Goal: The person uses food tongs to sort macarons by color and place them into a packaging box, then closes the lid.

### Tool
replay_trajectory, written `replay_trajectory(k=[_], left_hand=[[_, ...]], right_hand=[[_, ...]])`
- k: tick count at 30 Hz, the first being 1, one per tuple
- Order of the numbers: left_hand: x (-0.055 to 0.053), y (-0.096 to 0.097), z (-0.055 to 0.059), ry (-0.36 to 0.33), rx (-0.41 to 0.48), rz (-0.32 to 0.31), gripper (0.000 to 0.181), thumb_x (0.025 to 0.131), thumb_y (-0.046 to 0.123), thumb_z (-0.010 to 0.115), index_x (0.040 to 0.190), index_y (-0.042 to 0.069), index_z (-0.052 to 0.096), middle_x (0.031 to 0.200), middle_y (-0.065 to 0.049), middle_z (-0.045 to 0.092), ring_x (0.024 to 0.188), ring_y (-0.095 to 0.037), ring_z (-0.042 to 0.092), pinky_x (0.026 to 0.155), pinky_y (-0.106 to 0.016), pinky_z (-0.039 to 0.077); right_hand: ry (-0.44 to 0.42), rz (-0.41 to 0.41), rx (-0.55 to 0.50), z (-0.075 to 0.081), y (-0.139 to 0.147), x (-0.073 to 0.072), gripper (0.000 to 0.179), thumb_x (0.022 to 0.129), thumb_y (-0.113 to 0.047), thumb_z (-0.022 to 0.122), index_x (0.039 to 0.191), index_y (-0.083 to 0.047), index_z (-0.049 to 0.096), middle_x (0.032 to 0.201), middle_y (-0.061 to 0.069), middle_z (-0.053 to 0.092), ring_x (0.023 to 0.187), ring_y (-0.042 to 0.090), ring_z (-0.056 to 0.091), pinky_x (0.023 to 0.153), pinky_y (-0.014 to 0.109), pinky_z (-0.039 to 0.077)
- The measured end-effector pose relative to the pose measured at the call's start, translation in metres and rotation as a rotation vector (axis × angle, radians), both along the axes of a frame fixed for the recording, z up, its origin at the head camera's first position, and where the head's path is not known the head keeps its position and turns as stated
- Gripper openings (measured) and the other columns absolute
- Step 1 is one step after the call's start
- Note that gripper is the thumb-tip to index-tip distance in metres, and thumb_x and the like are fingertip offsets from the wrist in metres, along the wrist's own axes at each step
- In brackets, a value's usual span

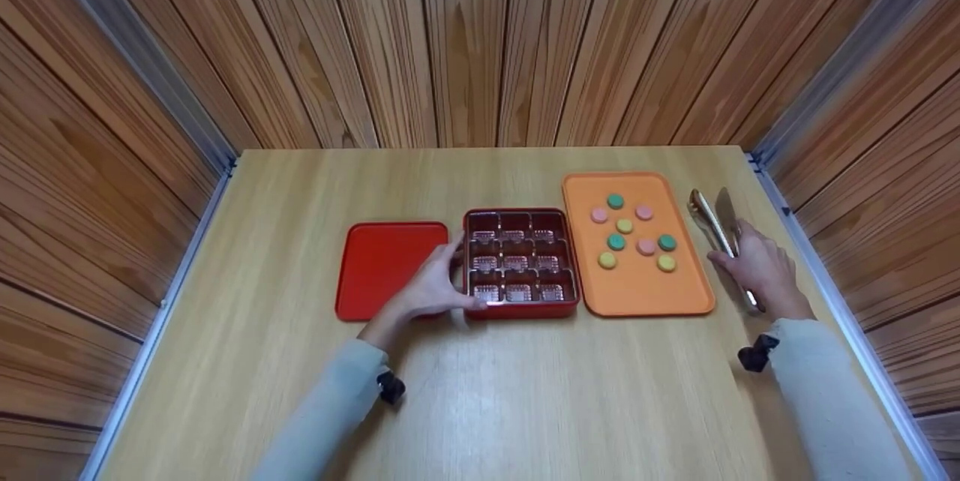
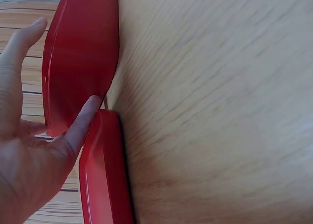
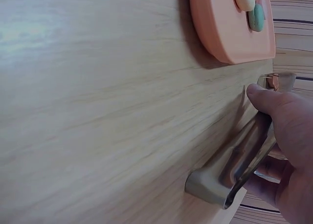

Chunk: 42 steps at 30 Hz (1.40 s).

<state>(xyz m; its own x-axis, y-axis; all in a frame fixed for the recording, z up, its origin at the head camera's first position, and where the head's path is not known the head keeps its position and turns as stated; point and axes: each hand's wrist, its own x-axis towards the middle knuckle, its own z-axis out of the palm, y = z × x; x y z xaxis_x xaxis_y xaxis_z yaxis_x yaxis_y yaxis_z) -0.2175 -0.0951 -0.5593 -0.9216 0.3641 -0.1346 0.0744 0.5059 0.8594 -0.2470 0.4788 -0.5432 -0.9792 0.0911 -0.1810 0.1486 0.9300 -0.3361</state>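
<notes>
Fingers (image 3: 263,188) of the right hand (image 1: 761,269) are curled round tongs (image 1: 718,227) beside the orange tray (image 1: 634,295); the left hand (image 1: 431,286) is spread, thumb apart, at the left side of the red box (image 1: 529,311).

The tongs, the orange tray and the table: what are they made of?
Tongs: probably steel, shiny, with silvery reflections.
Orange tray: likely plastic, matte, with even colour and moulded-looking rim.
Table: wood or printed laminate, faintly glossy; grain and glare show.
</notes>
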Motion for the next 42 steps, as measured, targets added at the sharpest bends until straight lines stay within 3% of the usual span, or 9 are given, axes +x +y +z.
replay_trajectory(k=[4, 11, 16, 19, 23, 28, 34, 39, 42], left_hand=[[-0.001, -0.001, 0.001, -0.004, 0.008, 0.005, 0.139, 0.075, 0.028, 0.105, 0.182, 0.016, 0.018, 0.171, -0.024, 0.044, 0.161, -0.041, 0.045, 0.141, -0.062, 0.032], [-0.001, -0.002, 0.000, -0.001, 0.002, 0.009, 0.139, 0.075, 0.028, 0.105, 0.183, 0.017, 0.017, 0.170, -0.024, 0.043, 0.159, -0.042, 0.046, 0.140, -0.063, 0.033], [0.000, -0.002, 0.000, -0.001, 0.005, 0.016, 0.140, 0.075, 0.028, 0.105, 0.183, 0.017, 0.017, 0.169, -0.024, 0.044, 0.158, -0.042, 0.047, 0.140, -0.063, 0.033], [0.000, -0.002, 0.000, 0.006, 0.014, 0.017, 0.137, 0.076, 0.028, 0.105, 0.182, 0.016, 0.019, 0.167, -0.023, 0.046, 0.156, -0.041, 0.047, 0.138, -0.064, 0.035], [0.001, -0.001, -0.002, 0.012, 0.028, 0.013, 0.133, 0.078, 0.028, 0.103, 0.182, 0.017, 0.020, 0.164, -0.023, 0.047, 0.153, -0.040, 0.047, 0.137, -0.064, 0.038], [0.003, 0.000, -0.002, -0.008, 0.008, 0.017, 0.135, 0.079, 0.027, 0.103, 0.182, 0.017, 0.018, 0.167, -0.022, 0.046, 0.156, -0.040, 0.047, 0.139, -0.062, 0.034], [0.001, 0.002, -0.004, -0.010, 0.003, 0.005, 0.136, 0.081, 0.028, 0.102, 0.183, 0.018, 0.014, 0.169, -0.022, 0.044, 0.158, -0.040, 0.046, 0.141, -0.062, 0.032], [0.001, 0.000, -0.003, 0.002, 0.006, 0.011, 0.137, 0.079, 0.028, 0.103, 0.183, 0.017, 0.015, 0.167, -0.023, 0.046, 0.156, -0.040, 0.048, 0.140, -0.062, 0.033], [0.001, 0.000, -0.003, 0.008, 0.002, 0.009, 0.136, 0.079, 0.028, 0.103, 0.183, 0.015, 0.016, 0.168, -0.024, 0.046, 0.157, -0.041, 0.048, 0.140, -0.062, 0.033]], right_hand=[[-0.019, -0.021, -0.007, 0.002, 0.001, -0.001, 0.097, 0.108, -0.049, 0.070, 0.169, 0.013, 0.027, 0.126, 0.038, 0.062, 0.094, 0.043, 0.063, 0.066, 0.039, 0.048], [-0.072, -0.029, -0.024, 0.006, 0.002, -0.002, 0.102, 0.110, -0.059, 0.064, 0.173, 0.008, 0.020, 0.115, 0.031, 0.063, 0.087, 0.038, 0.064, 0.062, 0.037, 0.046], [-0.097, 0.006, -0.003, 0.013, 0.002, -0.003, 0.103, 0.113, -0.066, 0.053, 0.176, 0.004, 0.012, 0.139, 0.045, 0.057, 0.110, 0.056, 0.064, 0.085, 0.065, 0.059], [-0.119, 0.007, 0.008, 0.018, 0.002, -0.004, 0.104, 0.113, -0.070, 0.049, 0.177, 0.003, 0.010, 0.159, 0.050, 0.043, 0.128, 0.064, 0.056, 0.106, 0.081, 0.050], [-0.106, -0.003, 0.016, 0.026, 0.002, -0.004, 0.100, 0.112, -0.067, 0.053, 0.171, 0.008, 0.025, 0.137, 0.044, 0.056, 0.108, 0.053, 0.061, 0.085, 0.063, 0.056], [-0.097, 0.023, 0.020, 0.038, 0.001, -0.001, 0.078, 0.112, -0.052, 0.060, 0.146, 0.017, 0.047, 0.092, 0.017, 0.056, 0.077, 0.030, 0.057, 0.063, 0.037, 0.041], [-0.147, 0.069, 0.057, 0.052, 0.002, 0.003, 0.076, 0.116, -0.055, 0.053, 0.145, 0.015, 0.044, 0.083, 0.013, 0.057, 0.070, 0.028, 0.058, 0.064, 0.040, 0.045], [-0.126, 0.066, 0.102, 0.055, 0.002, 0.003, 0.089, 0.115, -0.068, 0.043, 0.154, 0.012, 0.039, 0.091, 0.017, 0.059, 0.084, 0.037, 0.060, 0.081, 0.054, 0.041], [-0.093, 0.052, 0.098, 0.052, 0.004, 0.004, 0.085, 0.115, -0.066, 0.045, 0.150, 0.011, 0.045, 0.093, 0.017, 0.060, 0.087, 0.039, 0.058, 0.080, 0.053, 0.040]])
